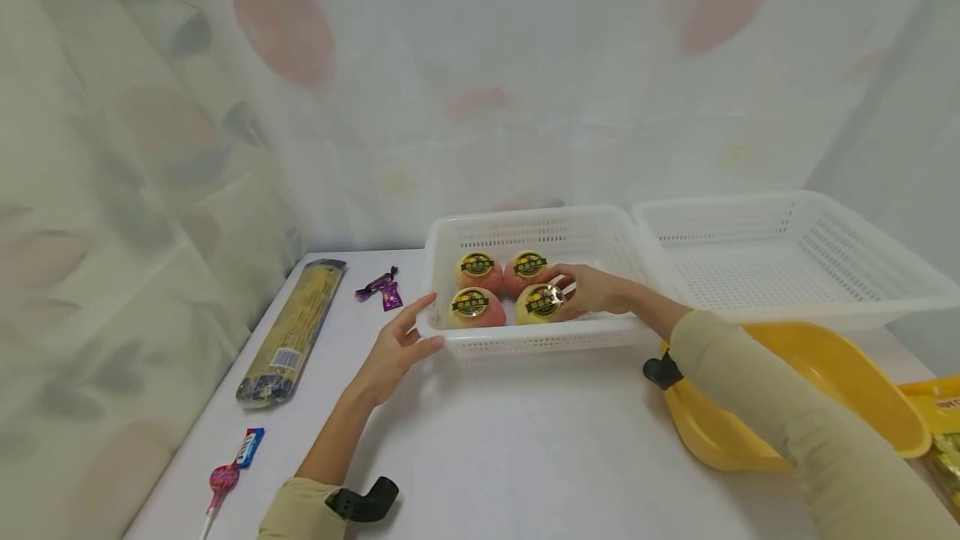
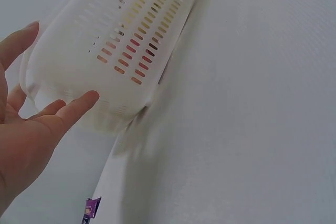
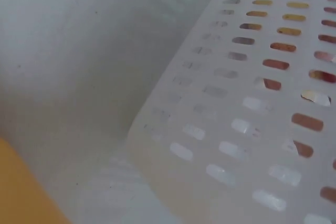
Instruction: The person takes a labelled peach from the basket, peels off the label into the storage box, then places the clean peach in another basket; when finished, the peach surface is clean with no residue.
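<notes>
A white plastic basket (image 1: 555,340) holds several round red-and-yellow apples with black-and-gold labels, grouped at its left side. Inside it, my right hand (image 1: 592,288) curls its fingers and thumb around the right side of the front right apple (image 1: 538,305). To the left of that apple lies another labelled apple (image 1: 487,312). My left hand (image 1: 390,357) is at the front left corner of the basket, fingers spread, fingertips right at the rim. In the left wrist view, its fingers lie along the basket's end wall (image 2: 68,66). The right wrist view shows the perforated basket side (image 3: 236,103) but not the right hand.
Another white basket (image 1: 750,311) stands at the right, behind a yellow basin (image 1: 825,357). A yellow packet (image 1: 941,407) lies at the right edge. On the left are a noodle pack (image 1: 296,332), purple-wrapped candies (image 1: 392,296), a lollipop (image 1: 222,480) and a small blue-and-red packet (image 1: 249,447).
</notes>
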`<state>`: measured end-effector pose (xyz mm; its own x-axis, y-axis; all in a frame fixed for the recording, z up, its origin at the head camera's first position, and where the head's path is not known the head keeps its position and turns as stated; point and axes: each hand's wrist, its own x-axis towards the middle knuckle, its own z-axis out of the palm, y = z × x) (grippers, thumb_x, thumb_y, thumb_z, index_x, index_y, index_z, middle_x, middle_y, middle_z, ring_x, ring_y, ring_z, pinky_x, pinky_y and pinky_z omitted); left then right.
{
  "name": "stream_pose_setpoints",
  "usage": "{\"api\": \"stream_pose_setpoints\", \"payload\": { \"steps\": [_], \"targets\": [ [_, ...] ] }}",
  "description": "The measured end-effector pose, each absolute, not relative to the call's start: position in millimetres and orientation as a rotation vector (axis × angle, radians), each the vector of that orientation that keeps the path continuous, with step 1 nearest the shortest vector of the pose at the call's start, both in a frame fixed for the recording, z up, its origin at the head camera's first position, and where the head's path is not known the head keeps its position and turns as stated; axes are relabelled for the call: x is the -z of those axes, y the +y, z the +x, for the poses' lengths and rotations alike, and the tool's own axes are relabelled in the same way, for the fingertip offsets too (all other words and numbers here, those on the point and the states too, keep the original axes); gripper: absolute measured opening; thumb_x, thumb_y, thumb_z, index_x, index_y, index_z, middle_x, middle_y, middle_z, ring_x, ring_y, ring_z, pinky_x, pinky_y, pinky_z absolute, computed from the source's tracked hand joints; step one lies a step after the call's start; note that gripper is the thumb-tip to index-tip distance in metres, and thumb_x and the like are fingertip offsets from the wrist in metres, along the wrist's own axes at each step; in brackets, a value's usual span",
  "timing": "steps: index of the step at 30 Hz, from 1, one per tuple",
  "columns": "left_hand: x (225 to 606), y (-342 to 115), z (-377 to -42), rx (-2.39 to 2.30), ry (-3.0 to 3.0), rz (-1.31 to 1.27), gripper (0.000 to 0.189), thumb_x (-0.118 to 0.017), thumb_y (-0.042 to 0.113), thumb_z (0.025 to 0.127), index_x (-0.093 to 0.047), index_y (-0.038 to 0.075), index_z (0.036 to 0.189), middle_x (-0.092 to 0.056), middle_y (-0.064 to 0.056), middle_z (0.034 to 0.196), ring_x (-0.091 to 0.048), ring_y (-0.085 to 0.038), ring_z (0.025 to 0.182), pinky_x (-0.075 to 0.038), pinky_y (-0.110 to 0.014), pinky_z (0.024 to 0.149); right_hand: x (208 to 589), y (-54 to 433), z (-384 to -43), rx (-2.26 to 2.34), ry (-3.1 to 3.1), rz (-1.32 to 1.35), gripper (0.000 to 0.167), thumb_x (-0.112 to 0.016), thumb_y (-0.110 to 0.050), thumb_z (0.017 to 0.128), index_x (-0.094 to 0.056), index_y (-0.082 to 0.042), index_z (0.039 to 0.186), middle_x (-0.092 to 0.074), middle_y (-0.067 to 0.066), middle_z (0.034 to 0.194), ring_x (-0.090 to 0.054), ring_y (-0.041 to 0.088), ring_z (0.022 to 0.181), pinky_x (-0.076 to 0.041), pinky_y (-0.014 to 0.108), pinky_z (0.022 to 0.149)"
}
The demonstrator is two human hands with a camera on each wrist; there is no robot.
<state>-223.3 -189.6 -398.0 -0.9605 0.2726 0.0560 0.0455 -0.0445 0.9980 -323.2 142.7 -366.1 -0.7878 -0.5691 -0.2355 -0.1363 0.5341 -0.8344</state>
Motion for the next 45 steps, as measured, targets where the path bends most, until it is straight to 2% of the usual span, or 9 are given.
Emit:
{"api": "stream_pose_setpoints", "payload": {
  "steps": [4,11,16,20,27,31,38,42,45],
  "targets": [
    [399.2,-188.9,-223.7,-2.129,2.054,0.327,0.075,-0.069,0.010,0.087,-0.029,0.012,0.150,-0.016,-0.008,0.156,-0.037,-0.034,0.132,-0.041,-0.041,0.102,361.2,150.3,-323.3,1.234,2.276,-0.547,0.073,-0.082,-0.013,0.076,-0.044,-0.012,0.138,-0.040,0.020,0.138,-0.045,0.035,0.120,-0.054,0.036,0.084],
    [400.5,-189.7,-223.2,-2.122,2.052,0.320,0.073,-0.068,0.009,0.088,-0.029,0.012,0.150,-0.018,-0.008,0.156,-0.037,-0.034,0.132,-0.041,-0.040,0.102,330.5,162.1,-315.7,1.486,2.121,-0.644,0.074,-0.077,-0.004,0.080,-0.037,-0.008,0.142,-0.037,0.021,0.139,-0.048,0.037,0.117,-0.052,0.045,0.089],
    [401.2,-191.4,-223.9,-2.125,2.047,0.350,0.073,-0.067,0.008,0.088,-0.030,0.013,0.150,-0.019,-0.008,0.155,-0.036,-0.034,0.132,-0.042,-0.038,0.101,294.3,158.9,-292.6,1.606,2.033,-0.764,0.073,-0.073,0.004,0.080,-0.037,-0.007,0.142,-0.037,0.018,0.139,-0.051,0.036,0.114,-0.053,0.042,0.086],
    [401.0,-192.3,-224.5,-2.127,2.042,0.353,0.073,-0.067,0.007,0.088,-0.029,0.012,0.150,-0.019,-0.008,0.155,-0.037,-0.034,0.132,-0.043,-0.037,0.100,282.9,150.1,-263.6,1.613,1.996,-0.889,0.075,-0.078,0.003,0.075,-0.040,-0.003,0.139,-0.039,0.016,0.138,-0.050,0.034,0.113,-0.053,0.041,0.087],
    [400.5,-191.8,-225.1,-2.118,2.064,0.331,0.072,-0.066,0.007,0.088,-0.029,0.013,0.150,-0.019,-0.006,0.156,-0.037,-0.033,0.132,-0.040,-0.041,0.102,305.8,136.4,-214.6,1.584,1.884,-1.097,0.076,-0.084,-0.002,0.070,-0.044,0.002,0.134,-0.042,0.016,0.135,-0.046,0.033,0.120,-0.049,0.041,0.094],
    [400.6,-191.1,-226.0,-2.105,2.077,0.338,0.071,-0.067,0.009,0.089,-0.030,0.014,0.150,-0.019,-0.006,0.156,-0.037,-0.033,0.132,-0.040,-0.042,0.102,326.4,135.9,-191.9,1.592,1.819,-1.018,0.074,-0.083,0.001,0.070,-0.044,0.002,0.134,-0.043,0.020,0.132,-0.048,0.036,0.118,-0.051,0.042,0.090],
    [398.8,-191.3,-227.1,-2.098,2.100,0.326,0.071,-0.067,0.010,0.089,-0.031,0.015,0.150,-0.017,-0.005,0.156,-0.039,-0.032,0.131,-0.041,-0.042,0.101,365.2,134.5,-171.8,1.493,1.978,-0.756,0.069,-0.085,-0.008,0.070,-0.052,-0.011,0.130,-0.051,0.010,0.129,-0.052,0.029,0.116,-0.051,0.032,0.090],
    [399.4,-190.7,-227.4,-2.106,2.093,0.310,0.071,-0.066,0.009,0.089,-0.030,0.014,0.150,-0.016,-0.005,0.157,-0.036,-0.032,0.133,-0.040,-0.043,0.102,383.1,134.6,-170.2,1.476,2.062,-0.748,0.069,-0.086,-0.007,0.069,-0.053,-0.007,0.129,-0.053,0.010,0.126,-0.054,0.030,0.111,-0.048,0.030,0.094],
    [399.7,-189.8,-227.0,-2.114,2.084,0.303,0.070,-0.066,0.008,0.089,-0.031,0.014,0.150,-0.016,-0.005,0.157,-0.036,-0.032,0.133,-0.040,-0.043,0.102,390.0,134.7,-170.6,1.456,2.101,-0.719,0.068,-0.086,-0.008,0.068,-0.053,-0.006,0.128,-0.054,0.009,0.125,-0.055,0.030,0.110,-0.048,0.032,0.094]
  ]
}}
